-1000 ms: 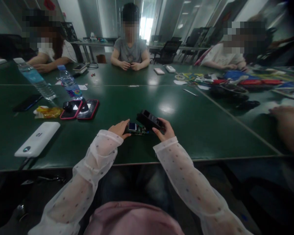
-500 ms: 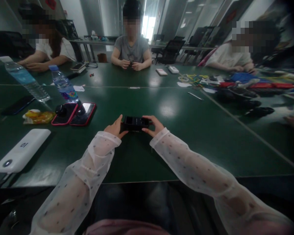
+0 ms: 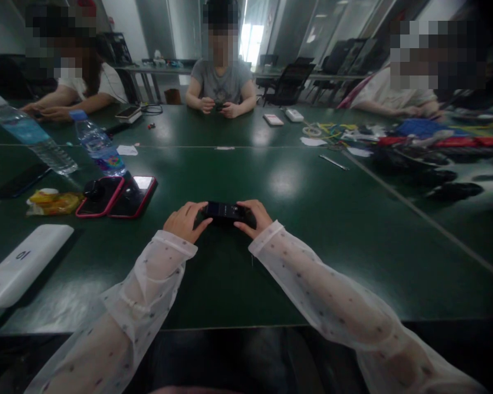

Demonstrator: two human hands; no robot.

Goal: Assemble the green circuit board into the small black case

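Note:
A small black box-shaped device [image 3: 225, 212] with faint light markings is held between my two hands, just over the green table [image 3: 246, 279]. My left hand [image 3: 185, 221] grips its left end, thumb on the near side and fingers on the far side. The right end is pinched in the same way by my right hand [image 3: 254, 216]. What kind of device it is, I cannot make out. To the left of my left hand lie two phones in pink-red cases [image 3: 131, 198], with a round black object [image 3: 92, 189] on one.
A white power bank [image 3: 33, 262] lies at the left near edge. Behind it are a yellow packet [image 3: 55, 202] and two water bottles [image 3: 98, 143]. A pen [image 3: 333, 162] and a pile of cables [image 3: 332, 131] lie at right. People sit opposite, including one in a grey shirt [image 3: 221, 85].
The black device has tilted, so its top face looks different, and my left fingers have shifted onto its far edge. The whole view has dipped slightly, with near objects lower in it.

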